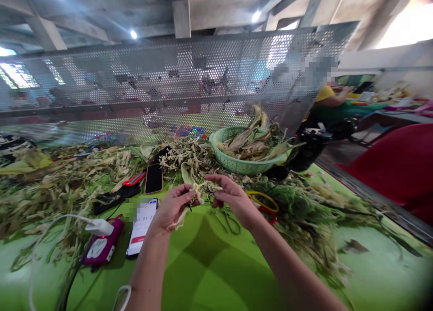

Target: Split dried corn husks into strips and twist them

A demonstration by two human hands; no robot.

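Observation:
My left hand (177,200) is closed in a pinch on a small pale piece of corn husk (197,193), gathered and crumpled, with a loose end hanging below the palm. Facing it, my right hand (230,196) has its index finger reaching toward the husk. Its thumb lies against the curled fingers, where a thin dark strand shows; what it grips is too small to make out. Both hands are just above the green table (203,275). Behind them lies a heap of small dried husk pieces (189,157).
A green basket (233,164) holds long husks. Scissors with yellow and red handles (270,207) and green fibres (297,203) lie right. Left are a lit phone (144,227), a dark phone (154,178), a red cutter (135,178) and a magenta power bank (101,245). A perforated panel (152,85) stands behind.

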